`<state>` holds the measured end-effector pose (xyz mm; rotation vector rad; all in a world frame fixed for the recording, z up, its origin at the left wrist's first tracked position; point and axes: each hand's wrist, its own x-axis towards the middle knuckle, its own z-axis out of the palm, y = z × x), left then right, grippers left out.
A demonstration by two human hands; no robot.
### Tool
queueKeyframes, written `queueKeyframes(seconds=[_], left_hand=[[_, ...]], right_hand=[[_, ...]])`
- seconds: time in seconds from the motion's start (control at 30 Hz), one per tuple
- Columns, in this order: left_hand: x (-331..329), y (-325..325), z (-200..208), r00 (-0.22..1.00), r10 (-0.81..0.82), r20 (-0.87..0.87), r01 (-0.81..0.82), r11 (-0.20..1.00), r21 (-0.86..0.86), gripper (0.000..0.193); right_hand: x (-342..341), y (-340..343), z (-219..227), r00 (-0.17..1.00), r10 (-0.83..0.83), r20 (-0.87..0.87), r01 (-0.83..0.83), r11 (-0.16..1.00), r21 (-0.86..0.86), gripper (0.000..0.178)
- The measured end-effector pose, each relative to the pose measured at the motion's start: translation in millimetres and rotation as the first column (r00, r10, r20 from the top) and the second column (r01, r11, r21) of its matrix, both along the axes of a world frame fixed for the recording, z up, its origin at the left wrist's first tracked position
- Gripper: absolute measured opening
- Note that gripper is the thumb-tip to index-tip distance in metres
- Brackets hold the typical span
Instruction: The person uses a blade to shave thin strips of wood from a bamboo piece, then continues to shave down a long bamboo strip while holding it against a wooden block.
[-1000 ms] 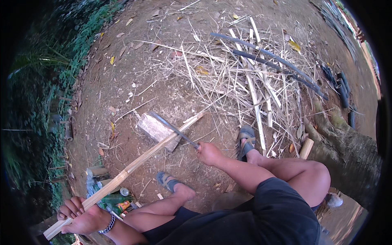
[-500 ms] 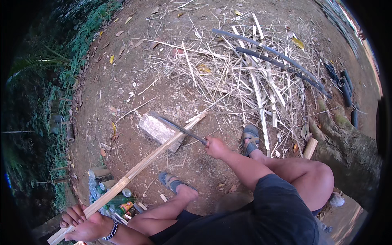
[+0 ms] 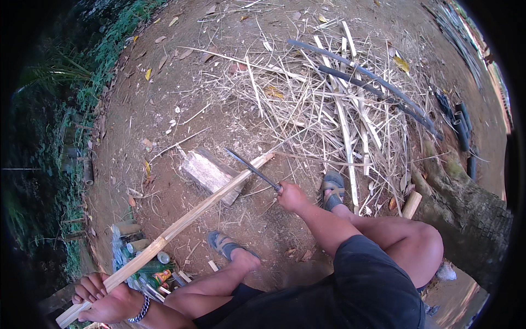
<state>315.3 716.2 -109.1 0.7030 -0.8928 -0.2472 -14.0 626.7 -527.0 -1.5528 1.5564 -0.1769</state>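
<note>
A long pale strip of split wood or bamboo (image 3: 186,221) runs slantwise from the lower left toward the middle. My left hand (image 3: 107,299) is closed around its near end. The strip passes over the right end of a squared wood block (image 3: 208,172) on the ground; whether it touches the block I cannot tell. My right hand (image 3: 293,196) is closed on the handle of a long dark-bladed knife (image 3: 253,169), the handle mostly hidden by my fingers. Its blade lies across the strip near the far end, with the tip over the ground beyond.
A heap of shavings and thin strips (image 3: 285,104) spreads at the far right, with two dark poles (image 3: 372,82) on top. Plastic bottles (image 3: 153,267) lie beside my left leg. A tree trunk (image 3: 466,219) stands at right, and green plants (image 3: 90,109) line the left side.
The knife has shifted right and turned, so its tip is farther from the block and its slant is steeper. My left hand keeps its hold; the whole view has moved slightly.
</note>
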Motion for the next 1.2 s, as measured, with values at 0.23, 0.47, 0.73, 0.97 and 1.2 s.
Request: queueKeyframes(seconds=[0.23, 0.47, 0.73, 0.97, 1.2], left_hand=[[9, 1, 0, 0.999, -0.039, 0.01, 0.039, 0.999, 0.0, 0.069], [44, 22, 20, 0.994, -0.106, -0.03, 0.105, 0.994, -0.036, 0.067], [-13, 9, 5, 0.964, 0.221, -0.146, -0.225, 0.974, -0.013, 0.055], [-34, 18, -16, 0.989, -0.133, -0.06, 0.129, 0.989, -0.073, 0.054], [-51, 22, -12, 0.99, -0.134, -0.035, 0.127, 0.982, -0.139, 0.06]], right_hand=[[-30, 18, -38, 0.967, -0.202, -0.153, 0.231, 0.952, 0.201, 0.03], [-50, 27, -78, 0.97, -0.201, -0.136, 0.236, 0.908, 0.345, 0.036], [-42, 52, -34, 0.927, -0.375, 0.007, 0.37, 0.916, 0.156, 0.033], [-11, 54, 41, 0.932, -0.351, 0.087, 0.356, 0.933, -0.057, 0.029], [35, 50, 118, 0.96, -0.059, 0.275, 0.07, 0.997, -0.03, 0.032]])
